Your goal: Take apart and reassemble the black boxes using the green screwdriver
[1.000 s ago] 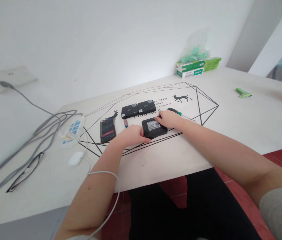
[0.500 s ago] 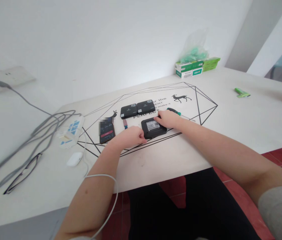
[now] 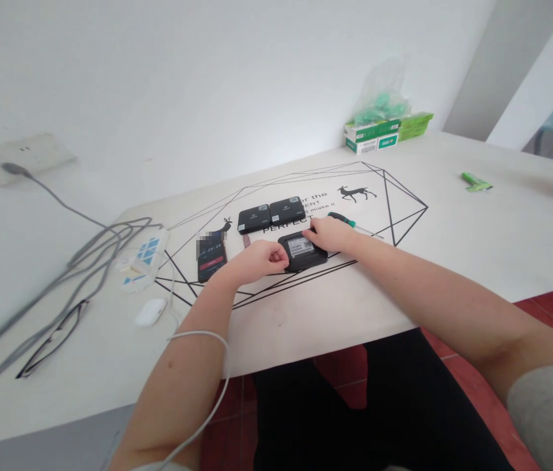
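A black set-top box [image 3: 300, 252] with a white label on its upper face lies flat on the table. My right hand [image 3: 326, 234] grips its right end, thumb on the top face. At the box's left edge is my left hand [image 3: 267, 258], fingers curled together in a pinch; whatever is between them is too small or hidden to make out. Behind stand two similar black boxes [image 3: 253, 219] [image 3: 286, 209], side by side. A screwdriver [image 3: 341, 219] with a black and green handle lies just beyond my right hand. Partly covered by my left hand is a small brownish handle [image 3: 247, 241].
Left of my hands lie a phone [image 3: 212, 258], a white earbud case [image 3: 150, 312], a power strip [image 3: 146, 260] with grey cables, and eyeglasses [image 3: 53, 340]. A white cable [image 3: 228, 366] crosses my left forearm. Green boxes [image 3: 372, 134] stand at the back; a green razor-shaped object [image 3: 476, 182] lies right.
My left hand has risen slightly at the box's left edge, its fingers curling inward. My right hand keeps its hold on the box. The view has shifted a little.
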### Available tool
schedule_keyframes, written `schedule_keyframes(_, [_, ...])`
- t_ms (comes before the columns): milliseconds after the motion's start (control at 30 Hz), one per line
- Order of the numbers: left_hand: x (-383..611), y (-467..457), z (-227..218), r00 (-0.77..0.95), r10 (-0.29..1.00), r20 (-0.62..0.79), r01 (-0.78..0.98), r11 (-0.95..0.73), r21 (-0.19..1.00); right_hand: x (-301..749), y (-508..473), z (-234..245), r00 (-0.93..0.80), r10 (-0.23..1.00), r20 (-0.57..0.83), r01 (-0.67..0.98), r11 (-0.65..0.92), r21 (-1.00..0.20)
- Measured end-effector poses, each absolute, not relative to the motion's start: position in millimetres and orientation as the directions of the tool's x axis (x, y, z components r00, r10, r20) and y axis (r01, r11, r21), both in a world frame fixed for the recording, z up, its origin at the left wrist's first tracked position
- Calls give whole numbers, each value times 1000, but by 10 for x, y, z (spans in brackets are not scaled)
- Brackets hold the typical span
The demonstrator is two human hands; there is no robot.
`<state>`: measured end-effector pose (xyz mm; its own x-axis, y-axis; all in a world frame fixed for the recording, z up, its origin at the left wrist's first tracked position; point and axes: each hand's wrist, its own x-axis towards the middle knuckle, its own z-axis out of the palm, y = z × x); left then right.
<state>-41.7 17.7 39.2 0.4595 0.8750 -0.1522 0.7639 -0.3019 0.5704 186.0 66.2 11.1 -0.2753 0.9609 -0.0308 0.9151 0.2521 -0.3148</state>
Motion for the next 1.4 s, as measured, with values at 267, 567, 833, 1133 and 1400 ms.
schedule_keyframes(267, [-388,257,205,472,881,-27,720,-368,588,1852,677,89,-271,962,-26,915,249,-317])
schedule_keyframes(567, [-419,311,152,507,861,-45,714,-390,582,1853,675,83,-272,962,-24,915,251,-315])
schedule_keyframes(833, [-434,310,203,451,892,21,738,-386,553,1859,666,100,-272,962,-32,916,248,-317])
schedule_keyframes(1133, [-743,641,-73,126,959,255,974,-168,150,1859,668,117,-286,957,-44,907,256,-333])
schedule_keyframes(1400, [-655,637,-94,316,931,180,929,-342,138,1844,670,92,-280,959,-30,907,254,-336])
